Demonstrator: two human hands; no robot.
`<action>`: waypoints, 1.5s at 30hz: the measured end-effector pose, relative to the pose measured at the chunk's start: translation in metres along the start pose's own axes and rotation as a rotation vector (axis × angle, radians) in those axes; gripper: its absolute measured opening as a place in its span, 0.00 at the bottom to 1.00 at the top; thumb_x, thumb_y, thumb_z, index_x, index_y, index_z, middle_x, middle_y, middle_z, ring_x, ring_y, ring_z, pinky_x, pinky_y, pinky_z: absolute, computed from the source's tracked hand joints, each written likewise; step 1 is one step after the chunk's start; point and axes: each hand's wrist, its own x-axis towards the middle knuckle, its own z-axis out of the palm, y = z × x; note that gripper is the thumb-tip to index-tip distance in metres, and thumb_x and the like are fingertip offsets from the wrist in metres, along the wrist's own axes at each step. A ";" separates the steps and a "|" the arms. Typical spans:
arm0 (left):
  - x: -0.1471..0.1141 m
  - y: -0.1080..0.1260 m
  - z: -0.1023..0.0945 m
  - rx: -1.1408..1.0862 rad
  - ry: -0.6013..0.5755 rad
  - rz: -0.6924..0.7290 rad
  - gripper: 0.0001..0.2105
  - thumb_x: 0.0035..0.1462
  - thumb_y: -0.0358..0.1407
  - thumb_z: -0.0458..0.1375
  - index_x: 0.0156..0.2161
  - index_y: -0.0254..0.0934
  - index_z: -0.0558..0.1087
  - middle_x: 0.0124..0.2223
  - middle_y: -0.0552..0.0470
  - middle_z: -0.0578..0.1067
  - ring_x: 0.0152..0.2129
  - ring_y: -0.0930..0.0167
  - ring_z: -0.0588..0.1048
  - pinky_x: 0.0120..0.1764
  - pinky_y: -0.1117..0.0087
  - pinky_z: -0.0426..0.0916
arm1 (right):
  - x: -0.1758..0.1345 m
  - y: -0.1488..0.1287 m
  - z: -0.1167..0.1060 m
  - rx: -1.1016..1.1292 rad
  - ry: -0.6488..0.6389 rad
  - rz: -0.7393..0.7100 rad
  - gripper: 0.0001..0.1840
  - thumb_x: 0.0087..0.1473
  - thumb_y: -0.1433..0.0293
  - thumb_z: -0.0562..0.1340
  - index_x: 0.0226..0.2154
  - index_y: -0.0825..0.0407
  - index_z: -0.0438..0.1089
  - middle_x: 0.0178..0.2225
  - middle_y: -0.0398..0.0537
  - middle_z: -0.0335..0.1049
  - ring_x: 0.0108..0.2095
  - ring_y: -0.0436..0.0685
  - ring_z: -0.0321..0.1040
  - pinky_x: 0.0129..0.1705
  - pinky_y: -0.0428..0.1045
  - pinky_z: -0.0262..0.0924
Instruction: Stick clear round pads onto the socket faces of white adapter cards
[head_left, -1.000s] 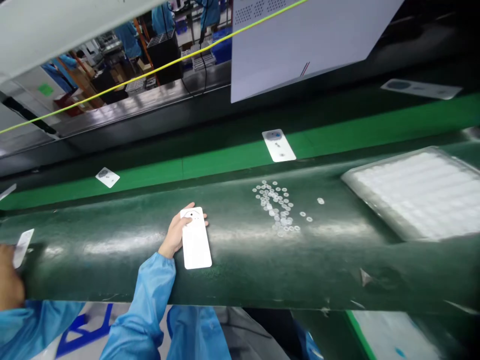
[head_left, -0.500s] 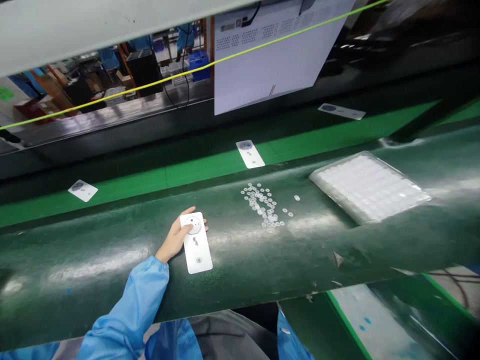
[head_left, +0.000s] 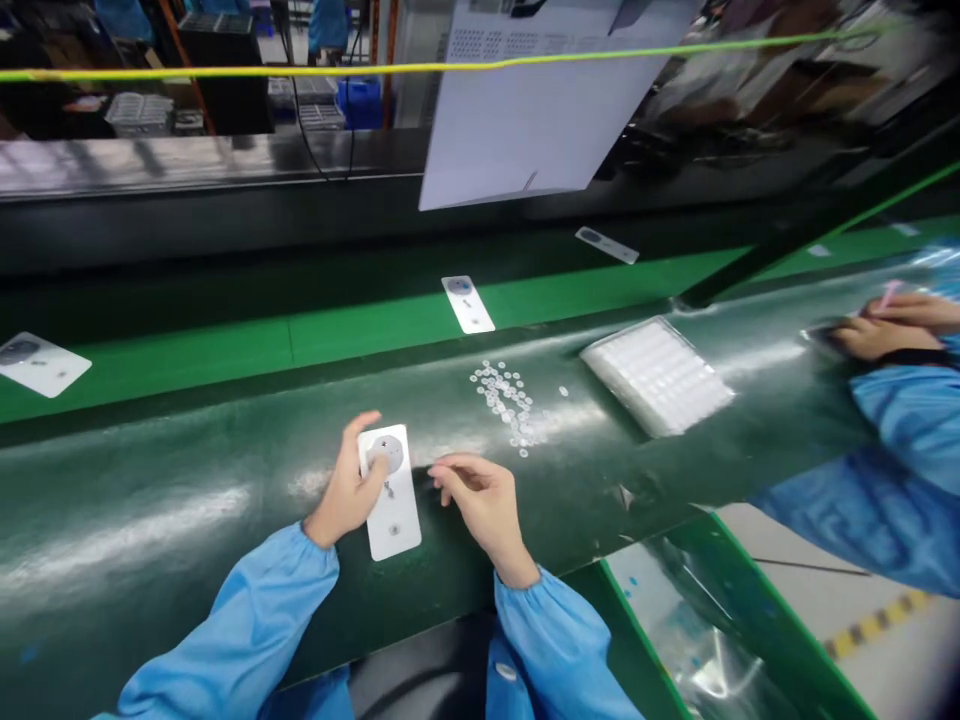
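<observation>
My left hand (head_left: 343, 500) grips a white rounded rectangular panel (head_left: 395, 545) by its left side, thumb across the grey circle near its top and index finger stretched past the upper edge. The panel bears dark characters and a small round mark lower down. Just to its right is my right hand (head_left: 487, 505), fingertips pinched together; anything between them is too small to make out. Beyond it, a scatter of small translucent ring-like discs (head_left: 504, 398) lies on the dark green work surface (head_left: 247, 470).
Similar panels lie on the bright green strip behind: one left (head_left: 46, 368), one in the middle (head_left: 472, 308), one farther right (head_left: 607, 246). A clear-wrapped white pack (head_left: 660, 375) rests right of the discs. A co-worker's hands (head_left: 892, 325) are at far right. A yellow-green cord (head_left: 405, 69) crosses above.
My right hand has come into view beside the panel. My left thumb still presses the panel. The view has shifted, bringing a co-worker's arms in at the right.
</observation>
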 end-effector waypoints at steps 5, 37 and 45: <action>0.005 0.007 0.000 0.335 -0.138 0.160 0.09 0.61 0.35 0.61 0.41 0.37 0.83 0.43 0.47 0.83 0.42 0.61 0.81 0.49 0.64 0.73 | 0.000 0.008 0.005 -0.276 -0.026 -0.420 0.11 0.58 0.73 0.66 0.37 0.42 0.83 0.38 0.46 0.82 0.37 0.60 0.80 0.37 0.55 0.78; 0.007 0.002 0.001 0.246 -0.229 0.074 0.10 0.56 0.39 0.67 0.42 0.38 0.84 0.42 0.47 0.84 0.42 0.58 0.82 0.48 0.61 0.76 | -0.013 0.008 0.011 -0.082 -0.053 -0.043 0.11 0.58 0.59 0.68 0.30 0.48 0.79 0.41 0.52 0.71 0.47 0.61 0.70 0.45 0.53 0.68; 0.007 0.002 0.001 0.282 -0.184 0.083 0.05 0.54 0.36 0.69 0.36 0.38 0.84 0.38 0.48 0.84 0.38 0.61 0.82 0.46 0.64 0.74 | -0.013 0.008 0.009 -0.047 -0.074 -0.003 0.11 0.58 0.60 0.68 0.29 0.48 0.80 0.40 0.52 0.75 0.50 0.63 0.70 0.52 0.57 0.66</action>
